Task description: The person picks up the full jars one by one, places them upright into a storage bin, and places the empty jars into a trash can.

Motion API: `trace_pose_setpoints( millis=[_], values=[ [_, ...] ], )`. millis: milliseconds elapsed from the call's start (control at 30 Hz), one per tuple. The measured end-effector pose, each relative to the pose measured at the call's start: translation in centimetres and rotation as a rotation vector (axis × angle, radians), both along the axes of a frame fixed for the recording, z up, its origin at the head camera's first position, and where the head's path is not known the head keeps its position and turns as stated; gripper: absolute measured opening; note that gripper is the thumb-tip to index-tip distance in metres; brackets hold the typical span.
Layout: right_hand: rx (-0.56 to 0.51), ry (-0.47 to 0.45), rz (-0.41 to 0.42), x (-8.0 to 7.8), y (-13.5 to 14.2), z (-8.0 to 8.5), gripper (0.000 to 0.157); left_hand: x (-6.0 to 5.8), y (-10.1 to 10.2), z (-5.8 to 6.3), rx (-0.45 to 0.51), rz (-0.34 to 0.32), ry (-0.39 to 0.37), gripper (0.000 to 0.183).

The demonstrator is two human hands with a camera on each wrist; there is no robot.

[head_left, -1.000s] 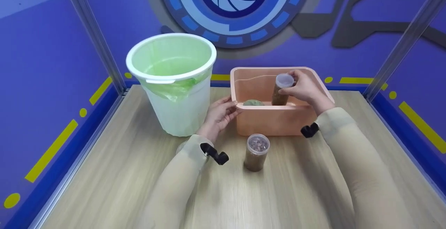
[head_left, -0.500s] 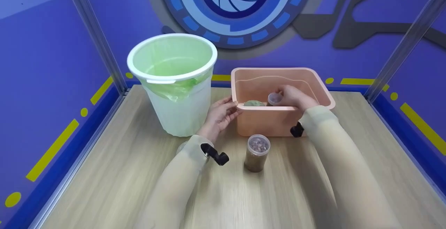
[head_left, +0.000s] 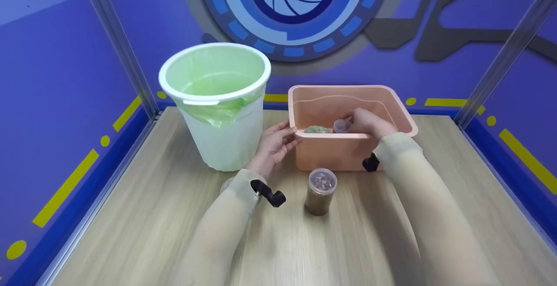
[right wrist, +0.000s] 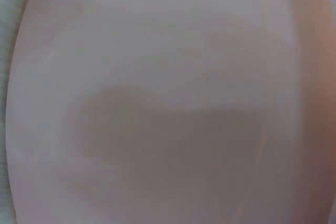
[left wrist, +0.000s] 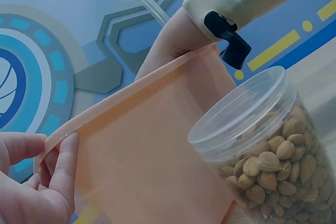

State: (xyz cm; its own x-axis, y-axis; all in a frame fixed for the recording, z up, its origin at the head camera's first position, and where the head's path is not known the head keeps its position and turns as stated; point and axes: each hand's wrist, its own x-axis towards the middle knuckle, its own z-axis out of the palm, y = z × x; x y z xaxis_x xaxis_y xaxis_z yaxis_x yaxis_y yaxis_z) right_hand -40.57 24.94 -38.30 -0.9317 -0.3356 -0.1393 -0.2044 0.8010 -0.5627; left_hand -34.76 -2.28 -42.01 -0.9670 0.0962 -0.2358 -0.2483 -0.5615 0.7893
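Note:
My left hand [head_left: 273, 146] pinches the rim of the pink plastic bin [head_left: 343, 153] at its front left corner; the left wrist view shows the fingers [left wrist: 64, 169] on the rim. Inside that bin, my right hand [head_left: 365, 120] holds a clear-rimmed jar [head_left: 342, 125] by its upper part. The front wall hides the rest of the jar. A greenish lump [head_left: 317, 129] lies just left of it. In front of the bin stands another clear jar [head_left: 321, 192], filled with almonds [left wrist: 275, 171]. Only a blurred pink wall [right wrist: 157, 77] fills the right wrist view.
A tall white waste bin [head_left: 226, 133] with a green liner bag [head_left: 217, 114] stands left of the pink bin. The rim of a clear round thing [head_left: 226, 184] shows beside my left sleeve. Panels close off the wooden table [head_left: 143, 220] at the back and sides.
My right hand has lowered the jar into the pink bin and moved slightly left. It has hardly moved over the last half second. My left hand has stayed on the rim.

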Motion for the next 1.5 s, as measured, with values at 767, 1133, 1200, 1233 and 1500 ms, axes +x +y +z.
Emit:
trace_pose_setpoints(
  millis=[767, 1133, 1200, 1233, 1500],
  values=[
    [-0.766, 0.03, 0.358, 13.8, -1.1, -6.3, 0.087, 0.2, -0.2, -0.2, -0.007, 0.006, -0.018, 0.052],
    [-0.795, -0.031, 0.231, 14.5, -3.6, -11.7, 0.082, 0.1, -0.2, -0.2, 0.011, 0.009, -0.024, 0.05],
    [-0.791, -0.014, 0.216, 14.5, -3.9, -11.7, 0.078, 0.0, -0.1, -0.2, 0.015, 0.011, -0.026, 0.051],
    [-0.785, -0.003, 0.209, 14.5, -3.9, -11.7, 0.076, 0.0, -0.1, -0.2, 0.018, 0.012, -0.025, 0.051],
    [-0.733, 0.067, 0.19, 14.7, -3.2, -10.9, 0.072, 0.1, -0.1, -0.2, 0.016, 0.002, -0.011, 0.051]
  ],
)
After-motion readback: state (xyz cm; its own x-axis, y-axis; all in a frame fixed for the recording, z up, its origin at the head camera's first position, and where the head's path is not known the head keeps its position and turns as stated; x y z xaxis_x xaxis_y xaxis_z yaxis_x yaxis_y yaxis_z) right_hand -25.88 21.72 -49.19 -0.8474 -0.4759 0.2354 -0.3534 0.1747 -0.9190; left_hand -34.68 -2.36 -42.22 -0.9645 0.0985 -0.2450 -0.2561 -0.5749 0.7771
